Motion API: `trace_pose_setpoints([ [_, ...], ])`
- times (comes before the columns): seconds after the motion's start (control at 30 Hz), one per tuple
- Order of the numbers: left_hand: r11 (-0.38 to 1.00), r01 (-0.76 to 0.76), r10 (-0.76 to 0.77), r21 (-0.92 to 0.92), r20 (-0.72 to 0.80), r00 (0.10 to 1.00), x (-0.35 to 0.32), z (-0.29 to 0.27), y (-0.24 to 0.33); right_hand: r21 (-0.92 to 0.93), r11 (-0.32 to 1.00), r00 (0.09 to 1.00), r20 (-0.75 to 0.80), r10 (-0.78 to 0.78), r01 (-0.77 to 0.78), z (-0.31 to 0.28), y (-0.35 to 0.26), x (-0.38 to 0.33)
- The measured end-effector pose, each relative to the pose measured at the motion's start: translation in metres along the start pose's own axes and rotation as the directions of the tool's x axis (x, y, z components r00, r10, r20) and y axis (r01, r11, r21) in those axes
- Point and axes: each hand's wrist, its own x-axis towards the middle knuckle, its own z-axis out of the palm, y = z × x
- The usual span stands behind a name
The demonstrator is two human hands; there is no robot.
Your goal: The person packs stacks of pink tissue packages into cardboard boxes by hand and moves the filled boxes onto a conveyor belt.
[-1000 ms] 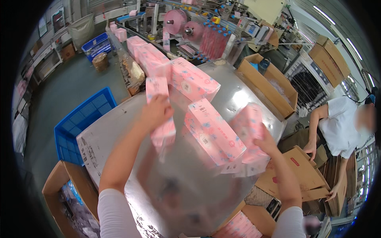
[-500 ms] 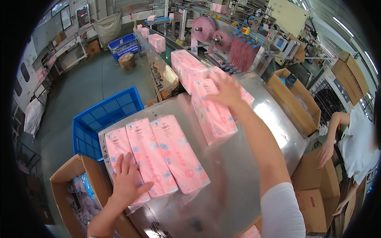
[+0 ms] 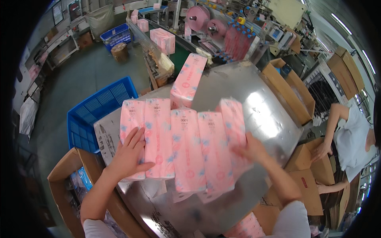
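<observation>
Head view: we count five pink packs (image 3: pixel 186 150) side by side on steel table (image 3: pixel 262 107), sixth pack (image 3: pixel 188 79) behind. Left hand (image 3: pixel 129 154) flat, released, on leftmost; right hand (image 3: pixel 250 148) blurred, we cannot tell grip.

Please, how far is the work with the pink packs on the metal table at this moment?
Done: five pink packs lie side by side in a row on the metal table. In hand: the left hand presses flat on the row's left end, and the right hand touches the right end. Left: one more pack lies apart, behind the row.
</observation>
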Motion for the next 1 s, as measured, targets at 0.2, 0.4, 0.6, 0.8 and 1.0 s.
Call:
trace_pose_setpoints([
  [0.2, 0.679, 0.27, -0.327, -0.683, 0.048, 0.944, -0.024, 0.009, -0.002, 0.416, 0.909, 0.965, 0.235, -0.12, 0.012, 0.014, 0.066, -0.108],
  [0.4, -0.054, 0.683, -0.198, -0.728, 0.679, 0.707, 0.014, 0.025, -0.055, 0.681, 0.657, 0.931, 0.353, 0.091, -0.323, 0.039, 0.066, -0.101],
  [0.6, -0.031, 0.619, -0.144, -0.785, 0.617, 0.774, 0.017, 0.063, 0.017, 0.92, 0.229, 0.927, 0.249, 0.282, -0.317, 0.041, 0.111, -0.19],
  [0.8, -0.043, 0.569, 0.13, -0.821, 0.56, 0.818, 0.041, 0.08, 0.16, 0.969, 0.238, 0.803, -0.093, 0.589, -0.063, -0.014, 0.168, -0.371],
  [1.0, 0.407, 0.339, 0.495, -0.848, 0.517, 0.698, 0.009, 0.142, 0.305, 0.98, 0.179, 0.675, -0.193, 0.712, 0.091, 0.002, 0.232, -0.613],
])
